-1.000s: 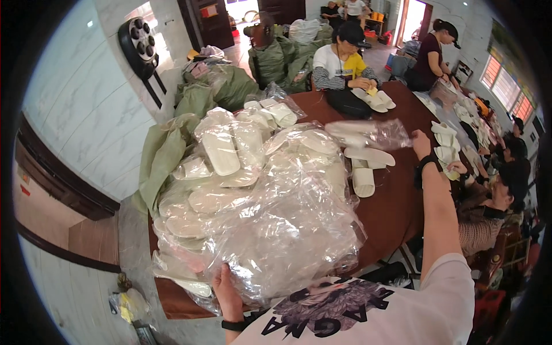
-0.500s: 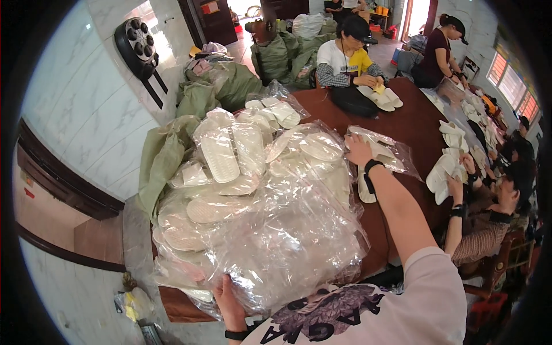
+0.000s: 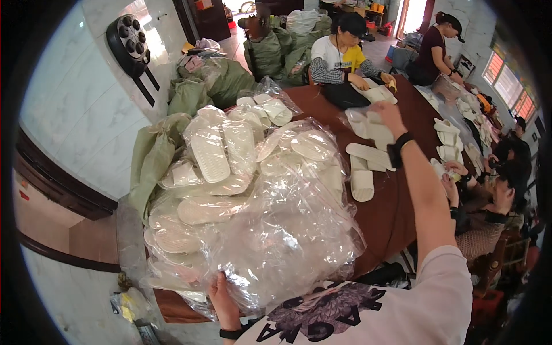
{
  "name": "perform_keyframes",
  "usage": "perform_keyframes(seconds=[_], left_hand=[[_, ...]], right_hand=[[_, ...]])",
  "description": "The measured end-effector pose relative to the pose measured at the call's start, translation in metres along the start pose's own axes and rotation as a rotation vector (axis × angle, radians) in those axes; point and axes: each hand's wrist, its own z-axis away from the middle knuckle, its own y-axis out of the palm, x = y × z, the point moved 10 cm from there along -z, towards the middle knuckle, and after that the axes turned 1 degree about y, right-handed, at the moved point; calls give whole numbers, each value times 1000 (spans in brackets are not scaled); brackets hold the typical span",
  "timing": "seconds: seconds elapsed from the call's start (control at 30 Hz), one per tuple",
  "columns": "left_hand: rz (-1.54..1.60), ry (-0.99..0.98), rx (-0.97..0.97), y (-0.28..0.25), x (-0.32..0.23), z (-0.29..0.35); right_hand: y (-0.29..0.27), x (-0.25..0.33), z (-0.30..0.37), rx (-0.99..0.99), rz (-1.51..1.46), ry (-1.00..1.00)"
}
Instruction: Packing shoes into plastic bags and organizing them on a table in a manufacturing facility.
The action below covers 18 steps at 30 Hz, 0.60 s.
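My left hand [image 3: 223, 296] pinches the near left edge of a large clear plastic bag [image 3: 287, 253], which lies crumpled over the near part of a heap of bagged cream slippers [image 3: 210, 155]. Farther off, my right arm reaches across the table, and my right hand [image 3: 390, 118] has its fingers closed on the right end of a bagged pair of slippers [image 3: 361, 125]. Just nearer than that pair, two unbagged cream slippers [image 3: 362, 181] lie crosswise, one partly over the other, on the brown tabletop [image 3: 388, 213].
Across the table, a person [image 3: 345, 57] in a black cap handles slippers. More people work along the right, beside rows of slippers [image 3: 448, 138]. Green sacks [image 3: 215, 86] stand behind the heap at the left. A black stool-like object [image 3: 131, 49] rests against the marble wall.
My right hand has moved away from me and to the right, taking the bagged pair along and uncovering the crossed slippers. My left hand still holds the bag edge.
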Motion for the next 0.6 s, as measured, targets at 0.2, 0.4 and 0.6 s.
perform_keyframes(seconds=[0.2, 0.4, 0.6], left_hand=[[-12, -14, 26, 6, 2, -6], [-27, 10, 53, 10, -4, -4], [11, 67, 119, 7, -4, -15]], right_hand=[[-138, 92, -14, 140, -603, -13], [-189, 169, -6, 143, -771, -44], [-173, 199, -11, 247, -610, -67]])
